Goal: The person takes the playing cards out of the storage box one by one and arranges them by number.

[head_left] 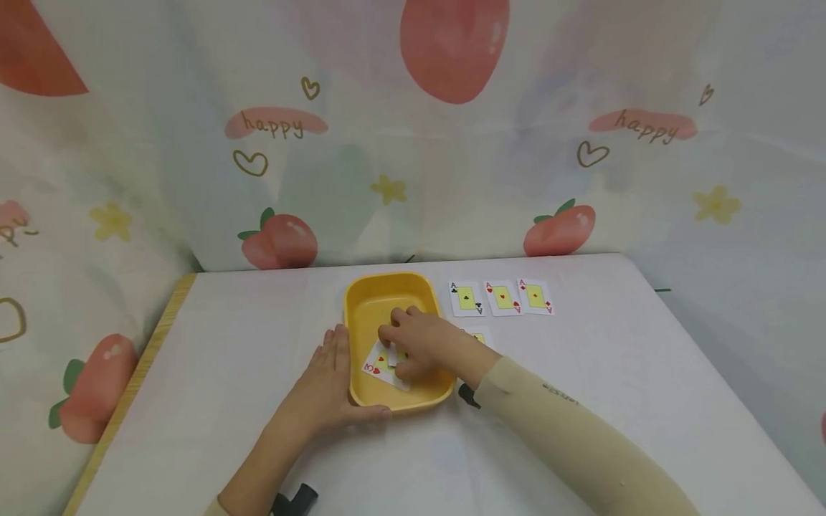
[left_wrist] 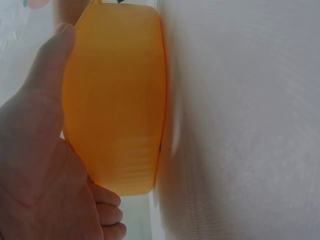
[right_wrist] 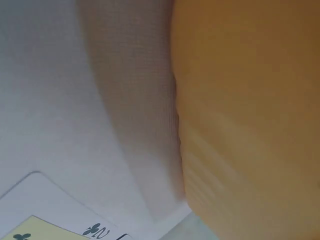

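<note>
A yellow plastic tray (head_left: 361, 308) stands on the table, with a three of hearts (head_left: 372, 365) and another playing card (head_left: 393, 356) overlapping inside it. My left hand (head_left: 325, 380) lies against the tray's left side, fingers extended along the wall and thumb at the near edge. In the left wrist view the palm and thumb (left_wrist: 47, 65) press beside the tray wall (left_wrist: 117, 100). Reaching into the tray, my right hand (head_left: 422, 340) pinches the upper card between bent fingers and thumb, and partly covers it. The right wrist view has only the tray's outer wall (right_wrist: 250, 125), not the hand.
Right of the tray, an ace of clubs (head_left: 466, 298), ace of hearts (head_left: 503, 298) and ace of diamonds (head_left: 535, 297) lie in a row. Below them, a two of clubs (right_wrist: 55, 220) is partly hidden by my right wrist in the head view. A patterned cloth (head_left: 452, 179) hangs behind the table.
</note>
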Tool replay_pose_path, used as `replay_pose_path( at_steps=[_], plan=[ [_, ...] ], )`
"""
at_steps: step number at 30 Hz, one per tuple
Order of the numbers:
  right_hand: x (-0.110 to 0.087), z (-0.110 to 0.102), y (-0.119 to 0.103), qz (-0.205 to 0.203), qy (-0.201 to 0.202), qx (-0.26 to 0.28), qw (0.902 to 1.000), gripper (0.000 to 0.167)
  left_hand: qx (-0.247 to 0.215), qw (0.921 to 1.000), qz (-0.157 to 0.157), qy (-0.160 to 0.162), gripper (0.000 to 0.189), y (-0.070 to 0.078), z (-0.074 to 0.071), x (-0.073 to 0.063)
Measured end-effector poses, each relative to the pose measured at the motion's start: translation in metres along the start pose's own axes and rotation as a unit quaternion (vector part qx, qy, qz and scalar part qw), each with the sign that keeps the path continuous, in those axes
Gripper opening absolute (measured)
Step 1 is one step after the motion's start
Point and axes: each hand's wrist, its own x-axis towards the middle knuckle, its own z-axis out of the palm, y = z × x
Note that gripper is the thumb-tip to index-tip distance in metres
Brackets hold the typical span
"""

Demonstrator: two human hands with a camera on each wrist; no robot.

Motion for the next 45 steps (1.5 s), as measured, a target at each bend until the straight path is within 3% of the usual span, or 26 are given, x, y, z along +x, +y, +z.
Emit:
replay_pose_path(
  at_steps=[4, 16, 25, 29, 34, 37, 40, 45],
  plan=[
    [0.000, -0.001, 0.000, 0.000, 0.014, 0.010, 0.9998, 0.030, 0.002, 1.0000, -0.006, -0.004, 0.150, 0.000, 0.000, -0.001],
    [0.002, 0.000, 0.001, -0.045, 0.048, 0.043, 0.9969, 0.032, 0.004, 1.0000, -0.003, -0.002, 0.150, -0.003, 0.001, -0.001],
    [0.001, -0.002, 0.002, -0.073, 0.040, 0.078, 0.9935, 0.021, 0.001, 1.0000, 0.002, 0.003, 0.148, -0.003, 0.000, -0.001],
    [-0.004, -0.002, 0.002, -0.103, 0.034, 0.085, 0.9905, 0.034, -0.001, 1.0000, 0.004, 0.002, 0.148, -0.003, -0.001, -0.001],
    [-0.006, -0.006, -0.001, -0.040, -0.001, 0.061, 0.9973, 0.079, 0.001, 1.0000, 0.001, 0.001, 0.149, -0.003, -0.001, -0.002],
    [-0.005, -0.010, -0.004, -0.001, -0.021, 0.043, 0.9988, 0.095, -0.001, 1.0000, 0.003, 0.002, 0.148, -0.003, 0.000, -0.001],
    [-0.003, -0.013, -0.007, 0.012, -0.024, 0.037, 0.9989, 0.097, -0.002, 1.0000, 0.003, 0.003, 0.148, -0.003, 0.000, -0.001],
    [0.000, -0.012, -0.006, 0.027, -0.033, 0.043, 0.9982, 0.085, -0.006, 1.0000, 0.002, 0.002, 0.148, -0.002, 0.000, -0.001]
  ],
)
